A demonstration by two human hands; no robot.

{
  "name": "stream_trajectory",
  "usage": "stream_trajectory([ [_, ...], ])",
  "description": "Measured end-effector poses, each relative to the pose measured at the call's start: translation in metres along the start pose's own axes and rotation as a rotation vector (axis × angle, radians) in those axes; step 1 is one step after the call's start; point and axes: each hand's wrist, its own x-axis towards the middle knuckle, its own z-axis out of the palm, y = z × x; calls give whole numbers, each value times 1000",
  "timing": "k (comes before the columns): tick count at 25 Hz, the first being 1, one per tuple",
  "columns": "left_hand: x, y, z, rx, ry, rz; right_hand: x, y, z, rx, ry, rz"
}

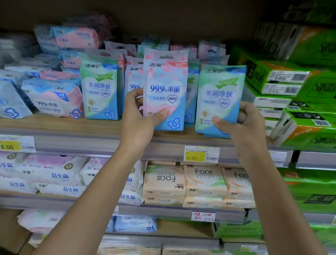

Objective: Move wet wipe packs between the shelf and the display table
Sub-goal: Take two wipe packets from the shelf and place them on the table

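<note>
The left hand (142, 113) pinches a pink pack (164, 90) low down; the right hand (242, 121) grips a green pack (219, 99), both upright on the shelf (61, 126). They look light, soft and slippery, so holding the lower edges seems sensible.

**A:** What do I have at right?

**B:** I see green tissue packs (317, 83) stacked at shelf level, barcodes facing out.

**A:** And on the rail?

**B:** I read two yellow price tags: "6.00" (9, 146) at left, "4.00" (195, 156) near centre.

**A:** Below that?

**B:** I have peach "Face" packs (202, 184), with white packs (53, 170) to their left. A red handwritten tag (203, 216) sits on the lower rail.
</note>
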Motion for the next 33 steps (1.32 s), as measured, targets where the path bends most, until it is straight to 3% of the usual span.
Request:
stream_trajectory([
  [6, -22, 9, -58, -81, 18, -16, -22, -10, 31, 218, -166, -3],
  [12, -85, -9, -124, -51, 165, -100, -64, 18, 70, 309, -421, 99],
  [21, -274, -33, -161, -80, 795, -254, -170, 72, 124, 235, -1113, 300],
  [33, -524, -5, -174, -147, 1617, -247, -404, 41, 194, 188, -1893, 288],
])
